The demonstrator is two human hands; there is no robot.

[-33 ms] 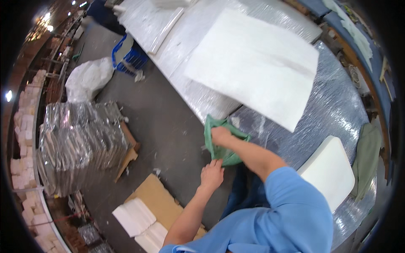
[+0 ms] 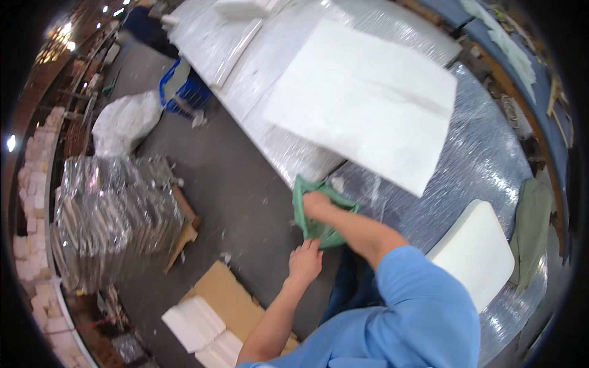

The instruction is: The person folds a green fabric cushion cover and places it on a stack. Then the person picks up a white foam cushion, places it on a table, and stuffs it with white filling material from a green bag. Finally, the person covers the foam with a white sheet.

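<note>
At the table's near edge a green fabric cover (image 2: 332, 238), shaped like an open bag, hangs with its mouth facing up. My left hand (image 2: 305, 260) pinches the near rim of it. Inside the mouth is my right hand (image 2: 317, 205), its fingers hidden by the cloth, so I cannot see whether it holds anything. A thick white foam cushion (image 2: 475, 257) with rounded corners lies to the right of my right arm. Beyond my hands, a large white sheet of padding (image 2: 368, 98) is spread over the table.
Clear plastic film covers the worktable (image 2: 485, 153). Olive-green cloth (image 2: 531, 230) drapes at the right. On the floor at left stand plastic-wrapped stacked pieces (image 2: 116, 221), a white bag (image 2: 126, 122) and a blue basket (image 2: 193, 95). Cardboard (image 2: 224, 291) lies near my left arm. Another person (image 2: 146, 29) is far left.
The whole view has shifted slightly. My hands and the green fabric cover keep about the same positions relative to each other.
</note>
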